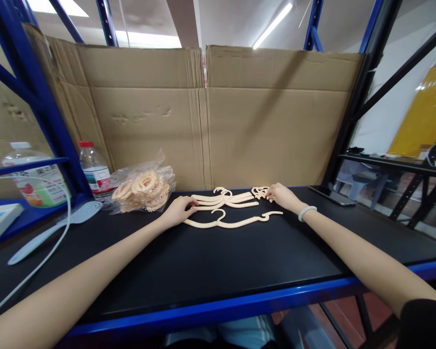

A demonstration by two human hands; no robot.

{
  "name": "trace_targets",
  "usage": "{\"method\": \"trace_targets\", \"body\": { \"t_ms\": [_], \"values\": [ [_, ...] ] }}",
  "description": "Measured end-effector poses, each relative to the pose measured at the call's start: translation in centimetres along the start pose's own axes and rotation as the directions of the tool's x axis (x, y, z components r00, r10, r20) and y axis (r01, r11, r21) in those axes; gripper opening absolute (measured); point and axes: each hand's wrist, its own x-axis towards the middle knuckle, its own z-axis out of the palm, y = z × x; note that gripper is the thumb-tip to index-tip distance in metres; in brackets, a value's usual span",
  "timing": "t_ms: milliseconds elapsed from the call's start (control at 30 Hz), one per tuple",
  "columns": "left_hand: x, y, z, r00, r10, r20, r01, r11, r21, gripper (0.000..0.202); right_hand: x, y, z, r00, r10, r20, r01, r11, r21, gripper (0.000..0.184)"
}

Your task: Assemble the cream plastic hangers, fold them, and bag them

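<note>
Several cream plastic hangers lie on the black tabletop in front of me. A front hanger (236, 224) has its hook upright toward the back, and a small hooked cream piece (269, 215) sits at its right end. Behind it, other hanger parts (236, 200) overlap in a loose stack. My left hand (177, 211) rests at the left ends of the hangers, fingers curled and thumb against them; the front hanger's left tip is hidden under it. My right hand (284, 198) reaches into a pile of small cream hooked pieces (257, 192), fingertips pinched on one.
At the back left lies a clear bag of cream rings (145, 189). Beside it are a red-capped bottle (94, 174), a grey-blue hairbrush (58, 228) and a white cable (51, 264). A phone (332, 196) lies back right. Cardboard (276, 121) walls the rear.
</note>
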Motion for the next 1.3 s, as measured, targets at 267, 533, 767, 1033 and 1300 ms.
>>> {"method": "trace_targets", "body": {
  "t_ms": [267,533,767,1033,1300],
  "values": [
    [-0.2,0.5,-0.3,0.998,-0.029,-0.06,0.026,0.999,-0.047,0.013,-0.6,-0.3,-0.7,0.995,0.049,-0.087,-0.053,0.998,-0.041,0.022],
    [-1.1,1.2,-1.2,0.949,-0.178,-0.261,0.081,0.935,-0.344,0.014,-1.0,-1.9,-3.9,0.809,0.159,-0.566,-0.027,0.972,0.234,0.021],
    [-1.9,2.3,-1.0,0.889,-0.354,-0.289,0.109,0.779,-0.618,0.018,-2.5,-5.8,-6.4,0.801,0.527,-0.286,-0.039,0.522,0.852,0.026],
    [-2.5,4.0,0.1,0.851,-0.414,-0.324,0.098,0.729,-0.677,0.013,-2.9,-9.7,-6.7,0.906,0.406,0.122,-0.076,-0.127,0.989,0.023],
    [-2.6,3.8,0.4,0.84,-0.421,-0.343,0.075,0.714,-0.696,0.015,-3.1,-9.7,-5.4,0.908,0.374,0.187,-0.116,-0.205,0.972,0.03]
  ]
}}
